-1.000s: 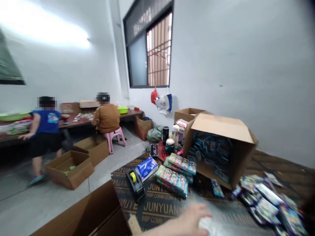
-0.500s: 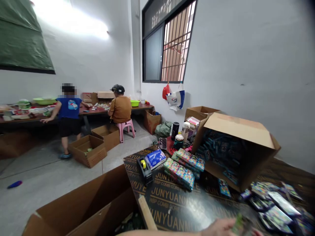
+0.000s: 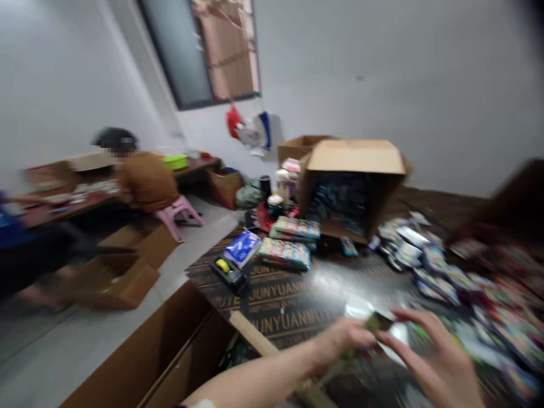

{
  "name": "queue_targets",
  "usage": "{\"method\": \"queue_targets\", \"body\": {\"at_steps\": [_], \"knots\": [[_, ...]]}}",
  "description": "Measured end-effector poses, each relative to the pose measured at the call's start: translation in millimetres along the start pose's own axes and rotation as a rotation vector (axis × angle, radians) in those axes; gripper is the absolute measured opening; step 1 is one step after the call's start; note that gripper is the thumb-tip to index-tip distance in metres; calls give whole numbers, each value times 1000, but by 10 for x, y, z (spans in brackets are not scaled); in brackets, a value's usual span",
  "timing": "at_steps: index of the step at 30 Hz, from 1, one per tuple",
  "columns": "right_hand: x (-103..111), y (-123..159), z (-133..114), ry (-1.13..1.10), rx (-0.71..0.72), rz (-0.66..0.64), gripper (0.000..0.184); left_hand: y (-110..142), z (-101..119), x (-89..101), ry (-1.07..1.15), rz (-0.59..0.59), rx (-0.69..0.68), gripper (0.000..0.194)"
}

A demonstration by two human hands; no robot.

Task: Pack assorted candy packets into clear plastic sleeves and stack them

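My left hand point(image 3: 346, 339) reaches in from the bottom and pinches a small dark green-and-brown flat piece point(image 3: 377, 323); blur hides what kind it is. My right hand point(image 3: 440, 354) grips the same piece from the other side between thumb and forefinger. Just beyond the fingers a shiny white sheet or wrapper point(image 3: 359, 309) lies over the dark printed board point(image 3: 293, 323). To the right of my hands spreads a pile of colourful packets point(image 3: 437, 283). Stacked colourful packs point(image 3: 284, 253) lie farther forward on the board.
An open carton point(image 3: 355, 156) on its side holds bluish packets. A tape dispenser point(image 3: 229, 275) and a blue tissue pack point(image 3: 242, 247) lie near the left edge. Another open carton point(image 3: 144, 345) stands below that edge, beside a wooden strip point(image 3: 253, 334). A seated person point(image 3: 147, 181) works behind.
The view has swung right and down. Both hands now show together on the small piece, higher in the picture; before, they were at the bottom edge, partly cut off.
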State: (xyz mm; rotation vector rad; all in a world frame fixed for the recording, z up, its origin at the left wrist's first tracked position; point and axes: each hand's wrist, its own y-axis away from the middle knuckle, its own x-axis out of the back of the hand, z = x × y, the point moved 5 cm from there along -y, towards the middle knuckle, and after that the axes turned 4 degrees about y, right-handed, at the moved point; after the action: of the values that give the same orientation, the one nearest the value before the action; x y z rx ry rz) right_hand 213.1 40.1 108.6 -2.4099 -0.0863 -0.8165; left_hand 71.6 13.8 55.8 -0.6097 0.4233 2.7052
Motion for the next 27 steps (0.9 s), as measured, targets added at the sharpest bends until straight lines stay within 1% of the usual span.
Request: {"method": "queue_targets", "body": {"at_steps": [1,3,5,7,9,11,13,15,17,18,19,20,21,22,23,24,26,27], "knots": [[-1,14,-48,29,-1,-53,33,-16,-49,34,21,3,24,43],[-14,-23,-135,70,16,-141,23,-63,-116,85,47,-57,52,44],[-36,-86,-190,64,52,-221,23,-111,-129,114,42,-107,56,45],[-72,-111,-219,0,81,-330,24,-124,-67,89,25,-134,13,49],[-117,-90,-230,-48,79,-465,24,-88,31,27,-1,-135,-33,54],[-155,-63,-217,-41,46,-581,24,-26,102,-30,-27,-120,-32,54],[-177,-69,-177,-23,-10,-642,25,29,120,-55,-34,-110,-2,48],[-197,-109,-129,-46,-44,-659,29,53,91,-39,10,-91,49,40],[-219,-167,-74,-129,-53,-622,41,42,56,18,88,-29,98,34],[-219,-201,-35,-189,-63,-558,47,27,52,55,130,20,113,33],[-209,-233,17,-253,-91,-457,53,10,60,95,169,73,118,33],[-192,-254,85,-320,-138,-329,58,-7,81,131,201,119,112,34],[-180,-255,162,-390,-203,-199,63,-23,107,159,226,150,97,36],[-191,-231,237,-465,-281,-103,68,-38,131,177,244,163,82,37],[-238,-191,295,-542,-360,-70,70,-52,148,187,254,163,65,37],[-319,-140,327,-622,-432,-103,68,-64,148,192,255,157,56,37],[-507,-28,319,-741,-537,-266,52,-82,100,199,223,143,59,36],[-577,17,296,-766,-564,-332,44,-86,63,205,195,138,65,37]]}}
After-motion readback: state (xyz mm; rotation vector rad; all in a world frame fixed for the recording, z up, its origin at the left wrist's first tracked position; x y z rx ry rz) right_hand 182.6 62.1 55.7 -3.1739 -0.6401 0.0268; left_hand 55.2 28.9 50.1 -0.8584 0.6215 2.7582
